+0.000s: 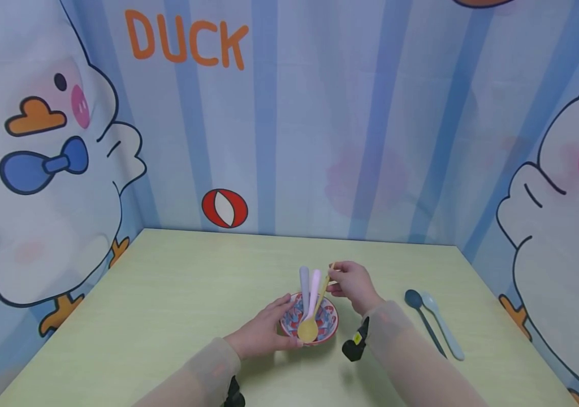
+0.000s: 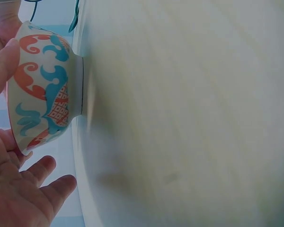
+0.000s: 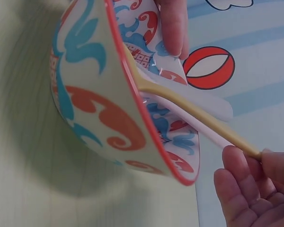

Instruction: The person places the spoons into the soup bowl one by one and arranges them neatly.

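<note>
A red-rimmed bowl with a red and blue pattern stands on the table. My left hand holds it at the left side, thumb near the front of the rim and fingers farther back; other fingers spread free below in the left wrist view. With thumb and fingertips, my right hand pinches the handle end of a yellow spoon, whose head lies inside the bowl by the near rim. A greyish-purple spoon and a pink spoon lean in the bowl, handles sticking up past the far rim.
To the right, a dark blue spoon and a light blue spoon lie side by side on the pale table. A curtain with duck pictures hangs behind the table and along its sides.
</note>
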Available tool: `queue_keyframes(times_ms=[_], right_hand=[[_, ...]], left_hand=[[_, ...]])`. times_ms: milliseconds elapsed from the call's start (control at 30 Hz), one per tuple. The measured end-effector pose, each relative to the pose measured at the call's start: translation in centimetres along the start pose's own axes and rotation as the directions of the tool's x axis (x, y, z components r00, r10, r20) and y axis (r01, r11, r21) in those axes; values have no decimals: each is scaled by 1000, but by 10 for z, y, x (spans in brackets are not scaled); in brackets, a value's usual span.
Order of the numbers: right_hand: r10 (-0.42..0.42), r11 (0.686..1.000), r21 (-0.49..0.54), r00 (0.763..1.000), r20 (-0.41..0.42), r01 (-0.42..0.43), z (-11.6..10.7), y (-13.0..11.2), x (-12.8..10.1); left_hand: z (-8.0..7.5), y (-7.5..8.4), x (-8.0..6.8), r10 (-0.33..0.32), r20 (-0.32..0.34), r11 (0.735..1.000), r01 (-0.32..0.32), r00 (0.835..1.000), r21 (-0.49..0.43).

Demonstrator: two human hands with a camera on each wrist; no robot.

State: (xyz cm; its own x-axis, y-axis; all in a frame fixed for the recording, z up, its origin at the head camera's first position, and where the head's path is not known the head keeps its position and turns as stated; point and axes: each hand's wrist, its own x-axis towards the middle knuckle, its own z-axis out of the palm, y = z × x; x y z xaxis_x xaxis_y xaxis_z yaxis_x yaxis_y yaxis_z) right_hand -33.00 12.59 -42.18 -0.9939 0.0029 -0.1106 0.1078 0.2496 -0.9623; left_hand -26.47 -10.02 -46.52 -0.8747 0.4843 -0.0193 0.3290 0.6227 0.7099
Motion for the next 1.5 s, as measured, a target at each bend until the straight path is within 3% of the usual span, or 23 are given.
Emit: queue_keyframes(times_ms=[500,1500], right_hand=[[64,998,-11,998,-13,-64,1,5,4],[107,994,-31,994,-14,-107,4,13,1]], left_hand=[[-1,2,-1,2,3,1000,-1,1000,-9],[1,0,1,-7,5,1000,7,1000,-1]])
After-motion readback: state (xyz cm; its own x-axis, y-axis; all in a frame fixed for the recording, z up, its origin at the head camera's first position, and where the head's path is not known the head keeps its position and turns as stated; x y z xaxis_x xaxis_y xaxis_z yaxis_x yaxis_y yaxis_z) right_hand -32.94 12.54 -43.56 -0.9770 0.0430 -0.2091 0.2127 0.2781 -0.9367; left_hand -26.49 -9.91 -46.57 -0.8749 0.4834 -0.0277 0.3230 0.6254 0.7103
